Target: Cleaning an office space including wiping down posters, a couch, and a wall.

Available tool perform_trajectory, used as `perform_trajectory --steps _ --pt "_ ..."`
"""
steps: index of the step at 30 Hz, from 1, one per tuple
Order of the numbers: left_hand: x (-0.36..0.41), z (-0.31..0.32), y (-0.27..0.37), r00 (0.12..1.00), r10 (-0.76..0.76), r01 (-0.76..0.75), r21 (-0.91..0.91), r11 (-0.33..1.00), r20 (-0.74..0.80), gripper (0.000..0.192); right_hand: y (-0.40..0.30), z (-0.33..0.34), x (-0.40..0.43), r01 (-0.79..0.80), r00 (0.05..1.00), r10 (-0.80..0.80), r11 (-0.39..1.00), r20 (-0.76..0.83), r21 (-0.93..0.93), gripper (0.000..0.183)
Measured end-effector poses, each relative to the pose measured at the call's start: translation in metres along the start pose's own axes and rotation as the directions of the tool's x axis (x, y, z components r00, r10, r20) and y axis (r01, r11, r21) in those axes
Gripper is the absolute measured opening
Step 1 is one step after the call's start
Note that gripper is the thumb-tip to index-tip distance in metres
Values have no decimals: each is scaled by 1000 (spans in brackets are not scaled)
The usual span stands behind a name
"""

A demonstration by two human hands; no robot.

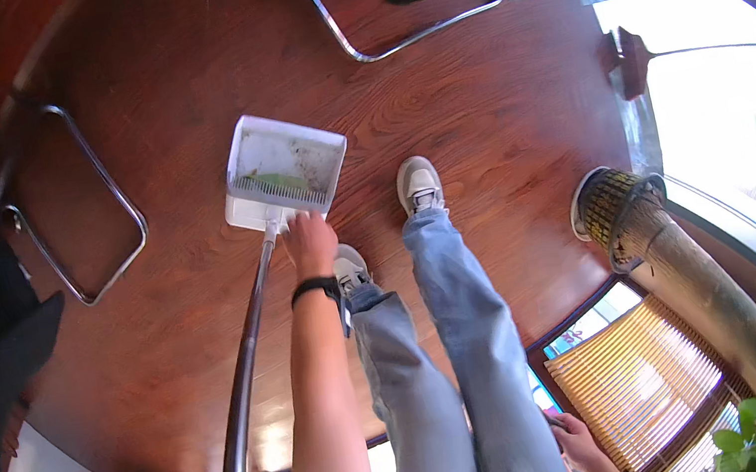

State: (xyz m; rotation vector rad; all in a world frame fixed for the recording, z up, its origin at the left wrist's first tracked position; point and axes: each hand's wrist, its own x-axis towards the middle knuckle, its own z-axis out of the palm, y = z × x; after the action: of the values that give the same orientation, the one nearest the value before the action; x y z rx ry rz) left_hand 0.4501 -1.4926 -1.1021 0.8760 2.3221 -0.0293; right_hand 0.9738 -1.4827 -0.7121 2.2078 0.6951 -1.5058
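A white long-handled dustpan (255,210) lies left of my shoes, with a comb-like row of teeth across its tray. Inside are a flat green piece (277,179) and dark specks of dirt. Its dark metal pole (248,357) rises from the rear toward the lower edge of the view. My left hand (310,240) is at the dustpan's rear edge, just right of the pole's socket; its fingertips are hidden, so contact is unclear. Low on the right, beside my thigh, my right hand (577,437) is curled around a dark object (553,420), mostly hidden.
Chairs with bent chrome legs stand at the left (136,218) and at the top (366,58). A potted plant's basket pot (607,203) and thick trunk (705,284) are at right, near a bright window (715,85). Wood-grain flooring (475,97) surrounds my shoes (418,179).
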Motion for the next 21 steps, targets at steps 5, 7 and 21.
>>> perform_trajectory --steps 5,7,21 --pt "-141 -13 28 967 24 66 -341 938 253 26 44 9 -46 3 1000 -3 1000 29 4 30" --pt "-209 -35 45 951 53 95 -451 887 304 26 63 2 -59 78 997 -79 996 24 49 28" --pt "-486 -194 -51 974 -223 173 -741 649 33 25 -62 -40 -45 598 801 -598 800 5 -50 16"
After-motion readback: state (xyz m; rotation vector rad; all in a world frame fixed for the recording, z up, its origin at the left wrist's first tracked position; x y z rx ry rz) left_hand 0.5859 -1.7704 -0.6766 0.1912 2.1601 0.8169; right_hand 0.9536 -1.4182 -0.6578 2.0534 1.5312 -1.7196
